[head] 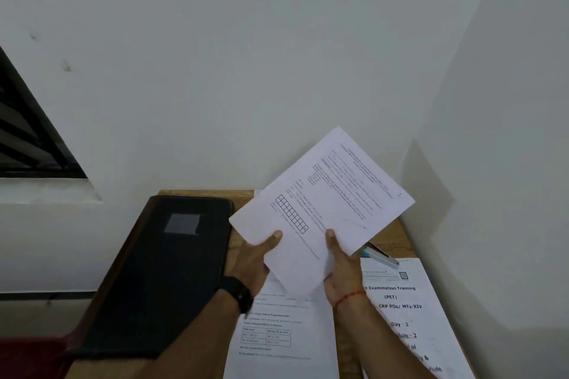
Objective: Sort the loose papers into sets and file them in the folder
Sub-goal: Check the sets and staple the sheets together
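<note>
Black folder (163,271) is lying closed on the left part of the wooden tabletop (349,360), its near left edge overhanging the side. Left forearm is reaching forward and up from the lower edge of the view, a dark watch (238,292) sitting on the wrist. Left hand (255,258) is gripping the lower left edge of a raised printed paper (323,200): the thumb is pressing on the upper face, while the remaining fingers are going under the paper and are hidden. The paper is being held clear above the tabletop, tilted, with its far corner pointing at the white wall; whether it is one sheet or several cannot be told. Right hand (340,264) is pinching the near edge of the same paper just beside the left hand, thumb on top, fingers curling beneath; a red thread (348,297) is circling that wrist. Below both hands a second printed sheet (283,335) with a small table is lying flat. Further right, a blue and silver stapler (380,255) is resting at the top edge of a third sheet (406,317) headed "Examination Training", partly hidden by the raised paper.
</note>
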